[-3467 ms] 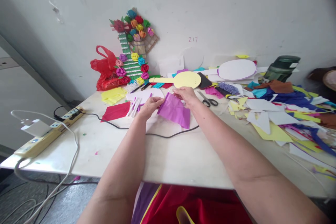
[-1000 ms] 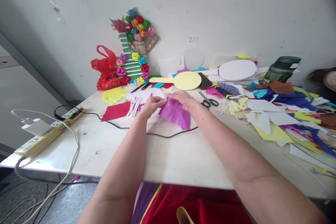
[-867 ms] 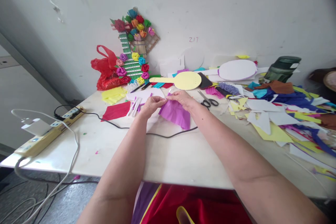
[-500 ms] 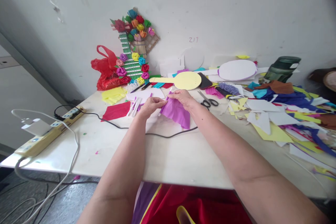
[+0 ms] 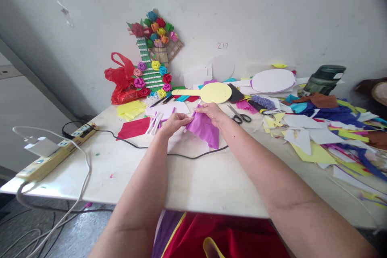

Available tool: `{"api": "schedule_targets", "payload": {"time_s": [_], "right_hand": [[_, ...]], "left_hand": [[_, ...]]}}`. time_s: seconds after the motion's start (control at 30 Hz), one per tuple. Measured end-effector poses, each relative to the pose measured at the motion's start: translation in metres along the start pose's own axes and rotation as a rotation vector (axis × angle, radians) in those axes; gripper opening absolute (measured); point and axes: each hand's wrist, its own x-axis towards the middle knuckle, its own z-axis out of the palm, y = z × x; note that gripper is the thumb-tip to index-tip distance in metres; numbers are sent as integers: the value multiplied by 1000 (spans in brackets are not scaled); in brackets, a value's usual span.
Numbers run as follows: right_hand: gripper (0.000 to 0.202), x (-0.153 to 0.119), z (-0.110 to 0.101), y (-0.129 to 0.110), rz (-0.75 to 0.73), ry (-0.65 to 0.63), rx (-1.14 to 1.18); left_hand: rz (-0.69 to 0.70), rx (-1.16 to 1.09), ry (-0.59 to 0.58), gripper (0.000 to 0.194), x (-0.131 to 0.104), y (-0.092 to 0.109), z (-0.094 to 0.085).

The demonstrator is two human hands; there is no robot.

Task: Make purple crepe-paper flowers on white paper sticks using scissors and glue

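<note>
A purple crepe sheet [image 5: 205, 130] hangs between my hands, its upper left edge wrapped around a thin stick [image 5: 196, 111]. My left hand [image 5: 178, 123] pinches the lower end of that wrapped stick. Higher up, my right hand [image 5: 211, 113] grips the stick and the sheet's top edge between thumb and fingers. Just left of my left hand lie several white sticks [image 5: 155, 123], with purple-wrapped ones among them. A red sheet [image 5: 133, 128] is flat on the table further left.
Black scissors [image 5: 241, 117] lie right of my right hand. A black cable [image 5: 193, 157] crosses the table before me. Paper scraps [image 5: 311, 123] cover the right side. Behind are a yellow paddle shape [image 5: 216, 92], a flower decoration [image 5: 152, 76] and a dark green bottle [image 5: 325, 80].
The wrapped stick and the purple sheet's left edge have shifted slightly right between my fingers. Both hands have stayed almost in place.
</note>
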Motion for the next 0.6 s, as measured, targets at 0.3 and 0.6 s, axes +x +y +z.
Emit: {"api": "schedule_targets", "payload": {"time_s": [0.3,0.6], "right_hand": [[26,0,-2,-4,7,23,78],[25,-3,-4,-8,14,-4,146]], "left_hand": [[-9,35,-72,37,-1,-2,-1],[-18,-7,-105,36,-2,-1,-2]]}}
